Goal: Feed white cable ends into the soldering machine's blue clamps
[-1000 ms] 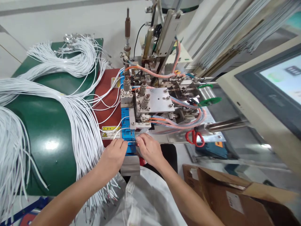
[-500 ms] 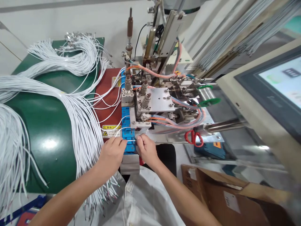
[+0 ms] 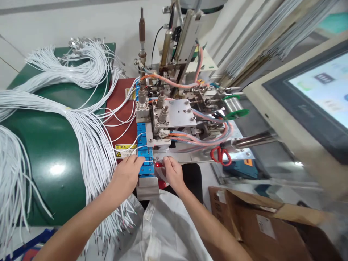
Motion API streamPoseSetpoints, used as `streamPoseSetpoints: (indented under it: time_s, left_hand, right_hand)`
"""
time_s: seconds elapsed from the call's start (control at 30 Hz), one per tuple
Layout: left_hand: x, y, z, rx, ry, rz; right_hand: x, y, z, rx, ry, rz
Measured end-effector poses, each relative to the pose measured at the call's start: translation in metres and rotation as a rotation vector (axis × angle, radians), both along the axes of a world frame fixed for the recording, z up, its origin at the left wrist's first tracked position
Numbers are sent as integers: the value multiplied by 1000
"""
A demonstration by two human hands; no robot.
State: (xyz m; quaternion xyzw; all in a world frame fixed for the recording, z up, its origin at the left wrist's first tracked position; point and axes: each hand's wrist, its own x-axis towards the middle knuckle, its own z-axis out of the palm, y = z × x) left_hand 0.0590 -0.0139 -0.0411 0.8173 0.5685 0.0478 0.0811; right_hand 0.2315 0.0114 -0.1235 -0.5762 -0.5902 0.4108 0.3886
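My left hand [image 3: 128, 175] is closed on a white cable [image 3: 147, 161] that lies across the blue slotted holder strip [image 3: 144, 153]. Just right of the strip, my right hand [image 3: 174, 174] has its thumb and fingers pressed together. Whatever is in that pinch, if anything, is too small to make out. Between the cable's end and my right fingertips, a small red light [image 3: 157, 165] glows. More white cables run from the strip to a large cable bundle [image 3: 89, 152] on the left.
The bundle lies over a green table [image 3: 58, 188]. Behind the strip stands a metal machine [image 3: 178, 112] with hoses. A solder wire spool [image 3: 235, 107], red-handled scissors [image 3: 220, 156] and a screen [image 3: 323, 87] are to the right. A cardboard box [image 3: 268, 224] stands below.
My right hand has drawn slightly right, away from the cable's end. The red light now shows. My left hand stays at the strip; the whole view has shifted a little.
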Motion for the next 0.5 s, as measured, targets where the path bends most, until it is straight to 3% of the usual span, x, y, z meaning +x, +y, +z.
streamPoseSetpoints:
  time_s: [0.3, 0.5]
  left_hand:
    - [2, 6, 14, -123, 81, -87]
    - [6, 6, 12, -135, 124, -79]
  right_hand:
    - [-9, 8, 19, 28, -76, 89]
    - [-19, 5, 17, 105, -61, 46]
